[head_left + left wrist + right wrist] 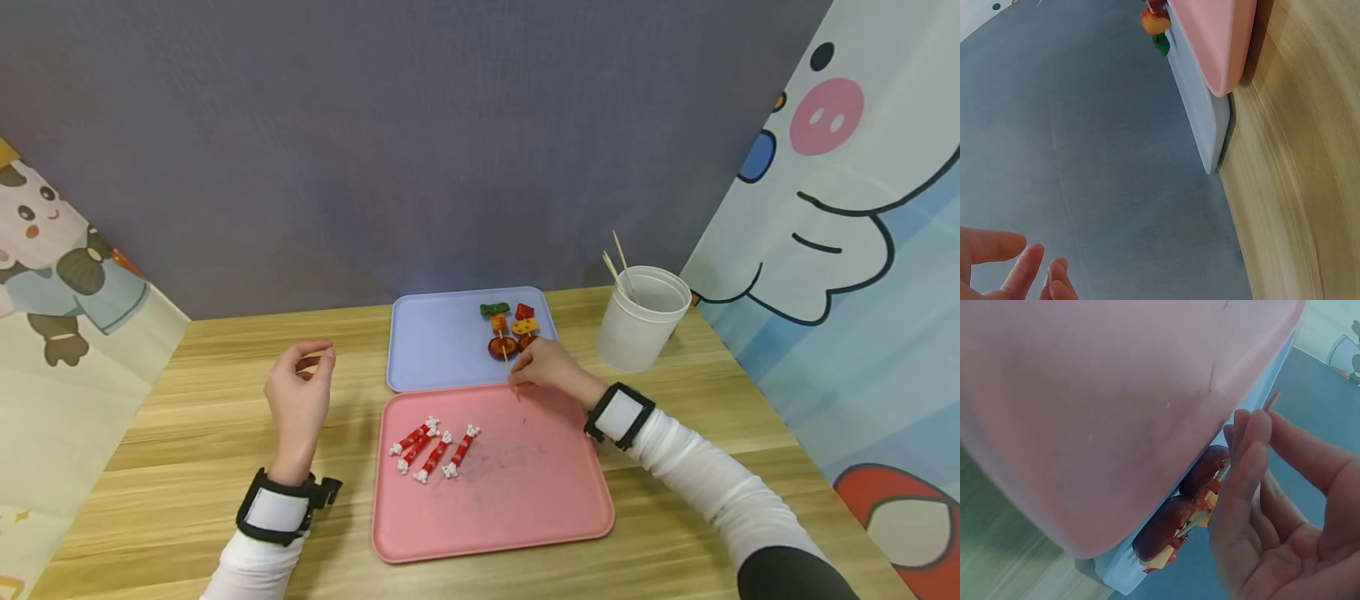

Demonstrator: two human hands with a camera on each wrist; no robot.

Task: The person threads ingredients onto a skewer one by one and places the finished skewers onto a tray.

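My right hand (pixel 551 367) pinches the bare end of a wooden skewer (pixel 1274 399) between thumb and fingers, over the meeting edges of the two trays. Threaded on this skewer are a green piece (pixel 495 309), an orange piece (pixel 499 324) and a glossy brown piece (pixel 502 347). Beside it on the blue tray (pixel 427 342) lies another skewer, with a red piece (pixel 524 312), a yellow spotted piece (pixel 524 327) and a brown piece partly behind my fingers. My left hand (pixel 300 392) hovers left of the trays, fingers loosely bent, holding nothing.
In front of the blue tray is a pink tray (pixel 525 500), bearing several red sticks with white frilly ends (pixel 435 454) on its left. A white tub (pixel 637 329) holding thin wooden sticks (pixel 619 260) stands at the back right, near the grey wall (pixel 450 150).
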